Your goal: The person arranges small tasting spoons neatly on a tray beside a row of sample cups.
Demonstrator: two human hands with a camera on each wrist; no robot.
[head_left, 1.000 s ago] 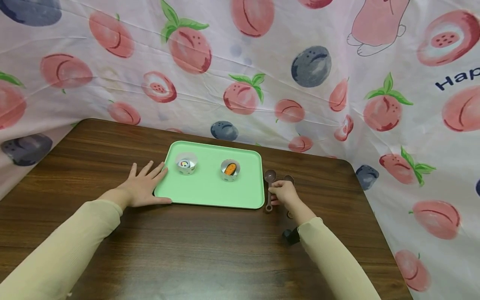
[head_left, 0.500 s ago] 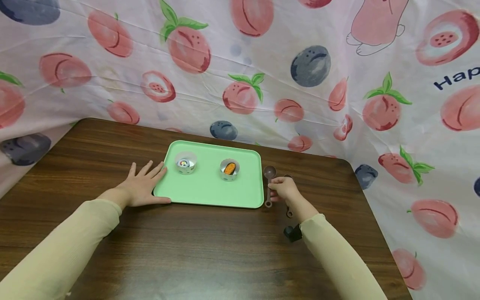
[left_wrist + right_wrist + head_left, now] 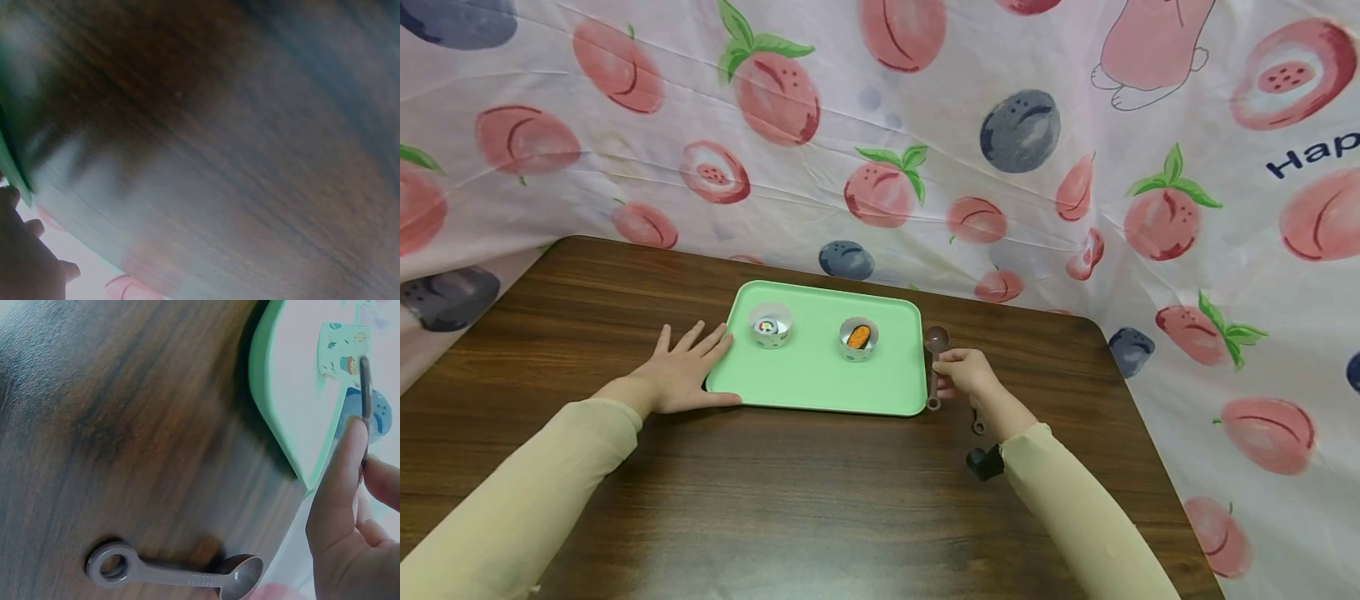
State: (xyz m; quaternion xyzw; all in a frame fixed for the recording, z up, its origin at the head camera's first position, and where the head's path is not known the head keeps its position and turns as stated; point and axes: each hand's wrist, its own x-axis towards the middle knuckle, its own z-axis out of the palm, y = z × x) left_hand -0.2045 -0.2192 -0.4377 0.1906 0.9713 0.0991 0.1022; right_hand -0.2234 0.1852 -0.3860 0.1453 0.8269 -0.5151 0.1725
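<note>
My left hand (image 3: 679, 379) lies with spread fingers at the left edge of a light green tray (image 3: 805, 390); in the left wrist view only a few of its fingers (image 3: 31, 250) show. Just off the tray's right edge, my right hand (image 3: 967, 375) pinches the handle of a brown measuring spoon (image 3: 936, 338) between thumb and fingers, bowl pointing away. In the right wrist view this spoon's handle (image 3: 365, 387) stands clear of the table. A second brown measuring spoon (image 3: 181, 575) lies on the table beneath the right hand, mostly hidden in the head view.
Two paper cups stand on the tray: the left cup (image 3: 772, 340) holds a toy sushi roll (image 3: 766, 326), the right cup (image 3: 857, 353) an orange-topped sushi piece (image 3: 859, 337). A black device (image 3: 985, 462) sits at the right wrist. A fruit-print cloth (image 3: 925, 108) hangs behind the table.
My right hand has raised the measuring spoon and shifted it slightly away from me, towards the tray's edge. More of the second spoon's handle end shows. The left hand stays put.
</note>
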